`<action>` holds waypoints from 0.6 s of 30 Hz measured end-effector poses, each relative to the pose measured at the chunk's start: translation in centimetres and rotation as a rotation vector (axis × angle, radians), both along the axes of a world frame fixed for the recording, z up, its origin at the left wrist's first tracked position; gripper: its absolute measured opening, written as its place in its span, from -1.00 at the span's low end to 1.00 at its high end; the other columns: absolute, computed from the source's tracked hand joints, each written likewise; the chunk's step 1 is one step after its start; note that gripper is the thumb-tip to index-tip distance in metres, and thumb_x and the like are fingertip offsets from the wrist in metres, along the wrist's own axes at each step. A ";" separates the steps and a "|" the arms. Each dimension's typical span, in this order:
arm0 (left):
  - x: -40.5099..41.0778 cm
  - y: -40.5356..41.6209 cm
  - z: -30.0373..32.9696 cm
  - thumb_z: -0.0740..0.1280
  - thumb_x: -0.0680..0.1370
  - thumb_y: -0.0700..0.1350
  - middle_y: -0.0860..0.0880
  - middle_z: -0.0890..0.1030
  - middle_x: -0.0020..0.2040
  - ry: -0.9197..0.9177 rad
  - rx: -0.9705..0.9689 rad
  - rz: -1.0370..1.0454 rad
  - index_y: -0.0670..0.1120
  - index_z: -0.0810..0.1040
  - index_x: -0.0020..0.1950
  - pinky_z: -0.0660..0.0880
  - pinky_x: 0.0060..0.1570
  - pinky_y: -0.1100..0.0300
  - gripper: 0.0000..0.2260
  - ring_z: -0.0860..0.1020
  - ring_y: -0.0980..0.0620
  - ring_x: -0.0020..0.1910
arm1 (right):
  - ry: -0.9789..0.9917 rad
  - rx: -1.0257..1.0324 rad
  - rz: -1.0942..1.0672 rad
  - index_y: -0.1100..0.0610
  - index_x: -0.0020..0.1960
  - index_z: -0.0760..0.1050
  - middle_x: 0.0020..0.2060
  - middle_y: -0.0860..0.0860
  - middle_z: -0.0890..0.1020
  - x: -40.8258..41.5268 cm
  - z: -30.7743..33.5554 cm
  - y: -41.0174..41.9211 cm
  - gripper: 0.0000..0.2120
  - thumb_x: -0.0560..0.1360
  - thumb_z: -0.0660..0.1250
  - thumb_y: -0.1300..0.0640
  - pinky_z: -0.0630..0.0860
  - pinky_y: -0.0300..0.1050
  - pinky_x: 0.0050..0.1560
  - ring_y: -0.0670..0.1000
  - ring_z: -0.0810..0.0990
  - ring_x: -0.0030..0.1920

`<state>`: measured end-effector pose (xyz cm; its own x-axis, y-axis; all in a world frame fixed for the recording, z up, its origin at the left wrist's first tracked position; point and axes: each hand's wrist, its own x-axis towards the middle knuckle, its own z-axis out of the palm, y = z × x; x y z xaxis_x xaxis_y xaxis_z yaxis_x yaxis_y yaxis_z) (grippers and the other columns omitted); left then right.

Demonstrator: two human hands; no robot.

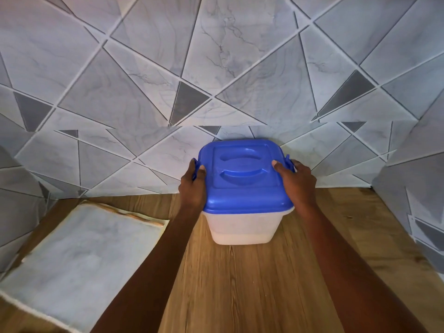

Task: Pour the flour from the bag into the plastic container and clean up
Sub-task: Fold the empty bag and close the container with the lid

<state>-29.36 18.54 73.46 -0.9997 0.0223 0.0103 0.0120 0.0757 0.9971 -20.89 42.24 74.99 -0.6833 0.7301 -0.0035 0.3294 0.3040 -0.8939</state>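
Wood-grain countertop (240, 284) underfoot of the action, grey marble-look tiled wall (216, 68) with slanting white lines wrapping round the far side and both flanks. Plastic container (242, 227) sitting on the wood, centre stage, pushed to the far edge just in front of the wall. Translucent white body, pale fill showing low through the near wall. Blue lid (245, 174) seated on top, moulded handle across its middle.

Both arms reaching in from the near edge, bare forearms converging on the tub. Left hand (193, 183) clamped on the left edge of the lid, thumb up on the lid's top, fingers curled down over the left side clip. Right hand (296, 181) mirroring it on the right edge, thumb on the lid's top surface, fingers wrapped round the right clip. Both hands curled and gripping, one on each side, wrists level with the lid's near half. Whether the clips are latched: cannot tell.

Off to the near left, flat grey-white mat (79, 260) lying on the countertop, well apart from the container, its far edge frayed and slightly lifted. Warm light pooling on the wood just near the tub's base.
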 end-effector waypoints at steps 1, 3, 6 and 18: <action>0.3 -0.2 0.1 0.22 0.69 0.01 0.13 0.61 0.15 -0.008 0.023 -0.005 0.00 0.44 0.48 0.52 -0.07 0.37 -0.64 0.62 0.19 0.02 | 0.033 -0.008 -0.020 0.11 0.18 0.59 0.06 0.08 0.67 0.6 -0.2 -0.5 -0.52 0.52 0.32 -0.27 0.48 -0.06 0.02 0.15 0.61 0.11; 1.6 -0.8 -0.2 0.19 0.70 0.00 0.14 0.67 0.12 0.004 0.045 -0.008 0.02 0.51 0.39 0.57 -0.08 0.33 -0.71 0.66 0.14 0.02 | 0.130 -0.088 -0.055 0.15 -0.04 0.55 -0.18 0.01 0.63 2.6 -0.8 -1.9 -0.58 0.57 0.28 -0.23 0.44 -0.22 -0.25 0.08 0.62 -0.11; 4.8 -1.9 -1.1 0.16 0.69 0.04 0.17 0.67 0.04 0.034 0.011 0.063 0.01 0.56 0.27 0.52 -0.06 0.32 -0.74 0.64 0.16 0.07 | 0.169 -0.161 -0.110 0.23 -0.14 0.51 -0.30 0.06 0.59 6.3 -2.4 -4.4 -0.42 0.60 0.18 -0.30 0.39 -0.21 -0.35 0.03 0.57 -0.26; 15.8 -10.0 -5.6 0.29 0.63 -0.22 0.02 0.70 0.00 -0.024 -0.129 0.054 -0.01 0.63 0.03 0.61 -0.05 0.04 -0.85 0.67 0.02 0.00 | 0.059 -0.372 0.220 0.15 0.09 0.61 -0.07 0.03 0.73 12.0 -7.9 -15.4 -0.71 0.57 0.38 -0.07 0.66 0.04 0.00 0.02 0.73 -0.11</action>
<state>-13.52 8.49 67.87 -0.9994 -0.0324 -0.0132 -0.0195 0.2036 0.9789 -8.85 26.88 67.06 -0.8292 0.5240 -0.1946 0.2375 0.0150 -0.9713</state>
